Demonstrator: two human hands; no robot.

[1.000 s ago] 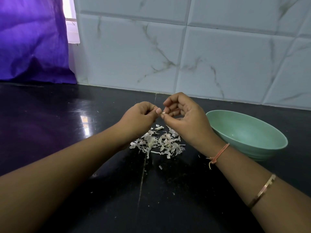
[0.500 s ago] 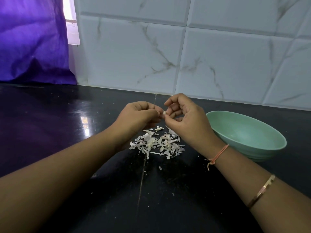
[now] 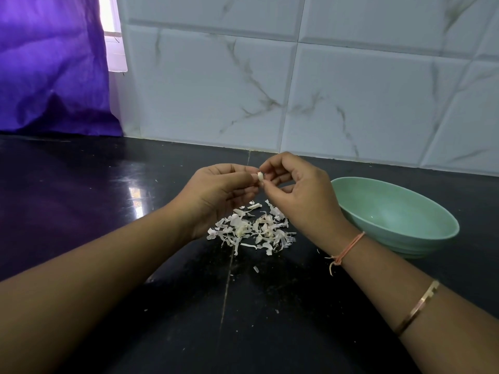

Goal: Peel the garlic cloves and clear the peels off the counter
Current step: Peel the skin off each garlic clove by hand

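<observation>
Head camera, and both hands are up above the black counter. The left hand has its fingers curled in, pinching a small garlic clove at the fingertips. The right hand nips the same clove from the other side between thumb and forefinger. What worries you?

The size of it! A clove that small, held only at the tips, looks likely to squirt free if the nail digs too hard. Then it drops straight into the pile of peels below and gets lost among them.

And the peels themselves?

Light, papery, loosely heaped. A careless sweep of a wrist could scatter them, and one scrap lies apart already, nearer the person.

What else is around?

A green bowl just right of the pile, close behind the right wrist. That wrist wears a thread band, with a thin bangle further up the forearm. The loose thread end could drag through peels. A purple curtain hangs far left, well apart.

Anything blocking?

Only the bowl crowding the right side.
</observation>
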